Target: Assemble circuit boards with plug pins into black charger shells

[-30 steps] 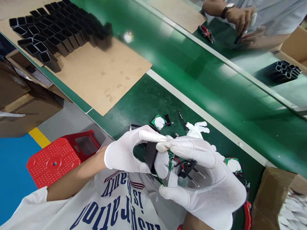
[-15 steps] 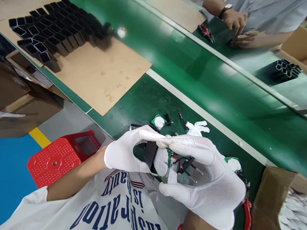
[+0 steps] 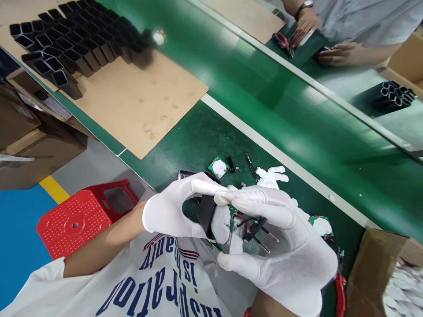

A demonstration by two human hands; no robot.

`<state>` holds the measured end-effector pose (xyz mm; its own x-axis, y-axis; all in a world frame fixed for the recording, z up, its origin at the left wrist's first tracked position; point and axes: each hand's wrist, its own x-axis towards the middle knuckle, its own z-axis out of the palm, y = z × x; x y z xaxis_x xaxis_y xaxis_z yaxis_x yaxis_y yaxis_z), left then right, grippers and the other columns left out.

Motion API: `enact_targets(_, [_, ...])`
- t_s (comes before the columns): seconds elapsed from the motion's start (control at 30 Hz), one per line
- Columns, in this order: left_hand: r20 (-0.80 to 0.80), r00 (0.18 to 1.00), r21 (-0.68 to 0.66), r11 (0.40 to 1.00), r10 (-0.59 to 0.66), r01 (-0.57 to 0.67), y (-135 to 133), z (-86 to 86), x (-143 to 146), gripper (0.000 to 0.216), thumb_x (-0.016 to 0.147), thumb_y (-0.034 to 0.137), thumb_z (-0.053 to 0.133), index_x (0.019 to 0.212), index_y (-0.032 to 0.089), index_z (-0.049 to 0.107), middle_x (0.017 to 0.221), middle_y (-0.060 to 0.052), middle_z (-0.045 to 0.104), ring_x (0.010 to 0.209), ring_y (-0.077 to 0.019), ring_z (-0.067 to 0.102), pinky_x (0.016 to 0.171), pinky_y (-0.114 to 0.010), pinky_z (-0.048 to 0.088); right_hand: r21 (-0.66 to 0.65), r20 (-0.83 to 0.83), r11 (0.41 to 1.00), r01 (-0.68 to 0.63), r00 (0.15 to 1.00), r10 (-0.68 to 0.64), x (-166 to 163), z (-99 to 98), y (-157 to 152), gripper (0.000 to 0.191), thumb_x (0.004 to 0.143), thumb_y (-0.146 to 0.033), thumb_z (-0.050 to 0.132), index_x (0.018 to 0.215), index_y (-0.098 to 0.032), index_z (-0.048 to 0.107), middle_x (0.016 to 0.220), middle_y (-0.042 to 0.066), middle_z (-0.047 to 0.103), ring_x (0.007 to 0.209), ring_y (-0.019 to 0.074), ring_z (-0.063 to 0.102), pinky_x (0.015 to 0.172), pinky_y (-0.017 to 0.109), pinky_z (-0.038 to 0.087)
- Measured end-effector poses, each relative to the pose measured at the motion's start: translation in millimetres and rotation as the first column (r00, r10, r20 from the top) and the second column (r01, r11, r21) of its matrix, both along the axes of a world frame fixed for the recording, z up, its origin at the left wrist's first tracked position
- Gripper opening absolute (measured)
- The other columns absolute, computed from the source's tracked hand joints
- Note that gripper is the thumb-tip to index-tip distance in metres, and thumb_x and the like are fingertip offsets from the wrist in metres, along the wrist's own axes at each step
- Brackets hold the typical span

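Note:
Both my hands wear white gloves and meet low in the middle of the head view. My left hand (image 3: 175,207) is closed round a black plastic casing (image 3: 206,212), fingers above and thumb below. In my right hand (image 3: 291,251) is a green circuit board (image 3: 232,216) coated with white compound (image 3: 220,224), at the casing's open side. Red and black wires run from the board to a black plug piece (image 3: 254,230) with two metal pins. The fingertips of both hands touch at the top edge. How far the board sits inside the casing is hidden.
Beyond my hands lie another coated board (image 3: 218,167), black tweezers (image 3: 250,164) and a white glove (image 3: 272,176). Red-handled pliers (image 3: 340,290) and a carton (image 3: 373,268) are at right. Black tubes (image 3: 82,48) stand on cardboard. Across the bench, a co-worker's hand (image 3: 306,26) is near pliers.
My hands and the parts in them stay almost in place, shifting very slightly left. Across the bench, the co-worker's one hand has moved away from the other, towards the pliers.

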<state>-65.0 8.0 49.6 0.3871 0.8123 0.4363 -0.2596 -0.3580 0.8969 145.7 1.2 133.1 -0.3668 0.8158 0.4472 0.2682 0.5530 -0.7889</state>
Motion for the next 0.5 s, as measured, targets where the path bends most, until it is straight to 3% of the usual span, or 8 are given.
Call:
enact_targets(0.17, [0.04, 0.996, 0.081, 0.994, 0.076, -0.079, -1.5, -2.1, -1.4, 0.084, 0.077, 0.033, 0.103, 0.151, 0.035, 0.065, 0.124, -0.008, 0.08, 0.114, -0.0286, 0.081, 0.099, -0.04, 0.066, -0.038, -0.037, 0.999, -0.016, 0.999, 0.015, -0.5, -0.2, -1.7, 0.066, 0.076, -0.038, 0.105, 0.135, -0.029, 0.077, 0.12, 0.004, 0.087, 0.107, 0.0289, 0.084, 0.092, 0.04, 0.071])
enact_targets(0.3, [0.019, 0.997, 0.07, 0.995, 0.07, -0.072, -2.8, -6.7, -3.2, 0.086, 0.077, 0.031, 0.102, 0.154, 0.033, 0.064, 0.128, -0.009, 0.076, 0.115, -0.027, 0.08, 0.1, -0.036, 0.066, -0.055, -0.026, 0.998, -0.028, 0.999, 0.026, -0.8, -0.6, -3.2, 0.067, 0.077, -0.038, 0.105, 0.137, -0.03, 0.076, 0.12, 0.004, 0.087, 0.104, 0.029, 0.084, 0.087, 0.04, 0.071])
enact_targets(0.5, [0.039, 0.997, 0.076, 0.994, 0.073, -0.076, -3.2, -8.4, -2.9, 0.087, 0.077, 0.033, 0.102, 0.155, 0.031, 0.064, 0.128, -0.01, 0.076, 0.115, -0.0273, 0.079, 0.101, -0.037, 0.066, -0.04, -0.05, 0.999, -0.035, 0.998, 0.033, -0.4, -1.5, -5.1, 0.068, 0.076, -0.035, 0.105, 0.137, -0.027, 0.076, 0.122, 0.006, 0.086, 0.111, 0.0301, 0.083, 0.1, 0.043, 0.068])
